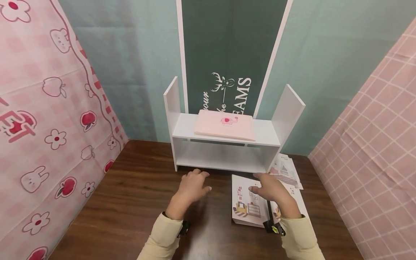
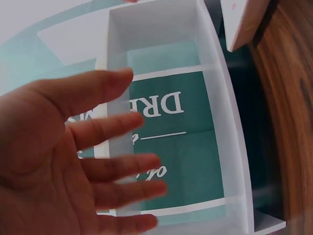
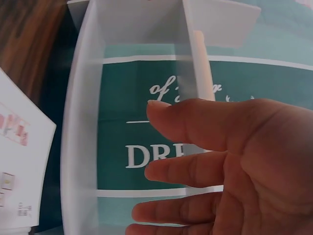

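A small white desk shelf [image 1: 224,159] with two side panels stands at the back of the table. On its upper board lies a flat pink item [image 1: 224,124] with an elephant print; whether it is a notebook or a folder I cannot tell. My left hand [image 1: 192,189] hovers before the shelf's left front, fingers spread and holding nothing, as the left wrist view also shows. Above a thick white book-like item [image 1: 245,206] with room drawings is my right hand [image 1: 271,187]. Its fingers [image 3: 186,169] are extended toward the shelf and grip nothing.
Beside the thick item, partly hidden by the right forearm, lies another white printed piece [image 1: 302,206]. Printed sheets [image 1: 287,171] lie behind it, near the shelf's right side. A pink patterned cloth [image 1: 55,144] borders the wooden table [image 1: 107,202] on the left, a pink checked one [image 1: 367,155] on the right.
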Motion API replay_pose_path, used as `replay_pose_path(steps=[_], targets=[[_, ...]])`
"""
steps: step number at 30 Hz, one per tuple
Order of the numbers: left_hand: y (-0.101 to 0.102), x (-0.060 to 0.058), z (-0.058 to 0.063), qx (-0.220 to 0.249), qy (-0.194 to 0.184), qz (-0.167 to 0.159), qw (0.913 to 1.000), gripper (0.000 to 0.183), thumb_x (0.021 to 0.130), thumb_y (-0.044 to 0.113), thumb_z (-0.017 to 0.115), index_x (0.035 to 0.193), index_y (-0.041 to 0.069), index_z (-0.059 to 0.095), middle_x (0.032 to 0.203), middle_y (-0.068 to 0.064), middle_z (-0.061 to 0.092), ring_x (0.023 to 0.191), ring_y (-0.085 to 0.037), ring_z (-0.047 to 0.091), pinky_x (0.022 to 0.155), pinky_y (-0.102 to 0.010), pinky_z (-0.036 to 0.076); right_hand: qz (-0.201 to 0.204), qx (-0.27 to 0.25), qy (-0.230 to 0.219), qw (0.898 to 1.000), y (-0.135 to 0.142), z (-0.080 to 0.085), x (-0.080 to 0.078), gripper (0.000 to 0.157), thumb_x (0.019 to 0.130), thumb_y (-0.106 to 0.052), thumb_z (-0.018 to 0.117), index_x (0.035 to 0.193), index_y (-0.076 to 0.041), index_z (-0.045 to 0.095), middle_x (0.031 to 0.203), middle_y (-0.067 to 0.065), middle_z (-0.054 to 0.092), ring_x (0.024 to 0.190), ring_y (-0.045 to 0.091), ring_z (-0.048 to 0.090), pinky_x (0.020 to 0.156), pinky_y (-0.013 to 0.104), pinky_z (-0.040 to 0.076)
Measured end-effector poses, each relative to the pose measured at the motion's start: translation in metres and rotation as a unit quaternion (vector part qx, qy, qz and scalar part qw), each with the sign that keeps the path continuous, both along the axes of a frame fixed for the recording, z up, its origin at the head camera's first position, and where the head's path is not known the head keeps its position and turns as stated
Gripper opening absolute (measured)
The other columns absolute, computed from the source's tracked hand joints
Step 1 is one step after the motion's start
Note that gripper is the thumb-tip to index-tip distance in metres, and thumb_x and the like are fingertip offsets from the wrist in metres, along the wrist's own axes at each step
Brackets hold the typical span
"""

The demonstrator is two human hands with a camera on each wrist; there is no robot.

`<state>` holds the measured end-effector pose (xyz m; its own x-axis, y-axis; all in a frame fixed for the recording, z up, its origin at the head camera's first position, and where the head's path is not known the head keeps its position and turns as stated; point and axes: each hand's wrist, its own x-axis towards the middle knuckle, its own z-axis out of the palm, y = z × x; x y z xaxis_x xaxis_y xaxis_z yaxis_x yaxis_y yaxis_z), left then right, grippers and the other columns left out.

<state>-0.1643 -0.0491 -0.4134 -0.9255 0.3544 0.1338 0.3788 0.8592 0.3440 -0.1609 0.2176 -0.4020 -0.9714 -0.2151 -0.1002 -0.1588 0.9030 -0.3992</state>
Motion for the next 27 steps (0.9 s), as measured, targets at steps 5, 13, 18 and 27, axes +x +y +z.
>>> replay_pose_path(steps=[5, 13, 18, 27], targets=[[0.003, 0.004, -0.008, -0.002, 0.025, -0.017, 0.9995, 0.042, 0.081, 0.029, 0.071, 0.116, 0.009, 0.063, 0.118, -0.018, 0.056, 0.107, -0.036, 0.054, 0.084, -0.053, 0.044, 0.002, -0.006, -0.01, 1.0, 0.002, -0.009, 0.006, 0.053, 0.082, -0.019, 0.068, 0.124, 0.009, 0.051, 0.12, 0.027, 0.055, 0.111, 0.044, 0.049, 0.088, 0.055, 0.041], [0.011, 0.013, -0.024, -0.041, 0.058, -0.015, 0.9974, 0.039, 0.079, 0.033, 0.072, 0.112, 0.012, 0.066, 0.11, -0.013, 0.06, 0.093, -0.03, 0.06, 0.073, -0.044, 0.049, -0.007, -0.011, -0.021, 1.0, 0.002, -0.025, 0.016, 0.053, 0.081, -0.02, 0.069, 0.123, 0.008, 0.052, 0.118, 0.026, 0.056, 0.109, 0.045, 0.051, 0.087, 0.055, 0.042], [0.019, 0.019, -0.033, -0.037, 0.064, -0.017, 0.9972, 0.038, 0.078, 0.033, 0.073, 0.11, 0.012, 0.067, 0.107, -0.013, 0.061, 0.09, -0.029, 0.06, 0.071, -0.043, 0.049, -0.022, -0.013, -0.029, 0.999, 0.002, -0.035, 0.022, 0.052, 0.08, -0.02, 0.07, 0.122, 0.008, 0.054, 0.117, 0.026, 0.057, 0.109, 0.044, 0.051, 0.087, 0.056, 0.042], [0.029, 0.027, -0.05, -0.032, 0.044, 0.001, 0.9985, 0.04, 0.077, 0.034, 0.074, 0.11, 0.014, 0.067, 0.108, -0.012, 0.062, 0.091, -0.03, 0.06, 0.071, -0.044, 0.049, -0.042, -0.016, -0.038, 0.998, 0.003, -0.051, 0.032, 0.048, 0.08, -0.017, 0.069, 0.118, 0.008, 0.056, 0.112, 0.024, 0.06, 0.104, 0.042, 0.055, 0.085, 0.055, 0.043]])
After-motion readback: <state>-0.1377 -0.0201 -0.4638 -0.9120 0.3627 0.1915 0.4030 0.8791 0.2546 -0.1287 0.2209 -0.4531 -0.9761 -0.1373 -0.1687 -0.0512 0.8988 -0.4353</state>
